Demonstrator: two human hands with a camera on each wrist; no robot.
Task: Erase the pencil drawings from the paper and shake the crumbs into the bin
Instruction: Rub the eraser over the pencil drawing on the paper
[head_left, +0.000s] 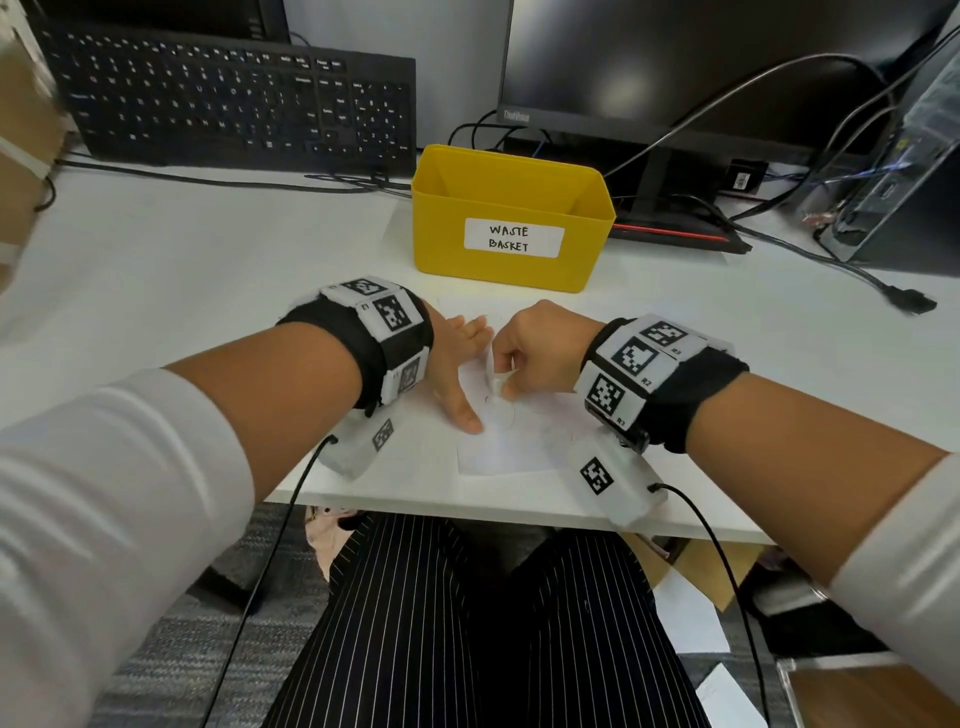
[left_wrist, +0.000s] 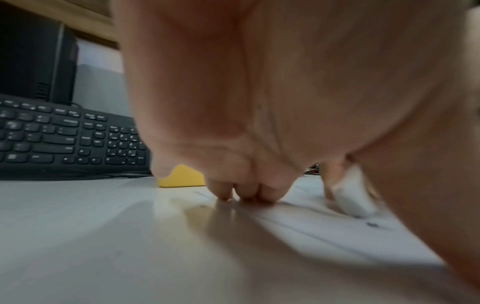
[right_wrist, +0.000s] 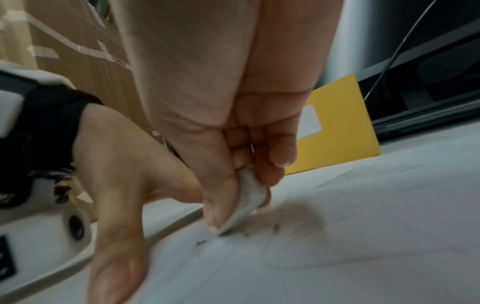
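Note:
A white sheet of paper (head_left: 511, 447) with faint pencil curves lies on the white desk near its front edge. My left hand (head_left: 460, 374) rests flat on the paper's left part, fingers straight and thumb spread, pressing it down; its fingertips (left_wrist: 246, 192) touch the surface. My right hand (head_left: 524, 353) pinches a white eraser (right_wrist: 249, 202) between thumb and fingers, its lower edge on the paper. Dark crumbs (right_wrist: 275, 227) lie beside the eraser (left_wrist: 353, 197). The yellow bin (head_left: 511, 218), labelled "WASTE BASKET", stands just behind the paper.
A black keyboard (head_left: 228, 98) lies at the back left. A monitor (head_left: 675, 67) on its stand and several cables (head_left: 810, 249) fill the back right, with a computer case (head_left: 904, 171) at the far right. The desk edge (head_left: 467, 512) runs just below my wrists.

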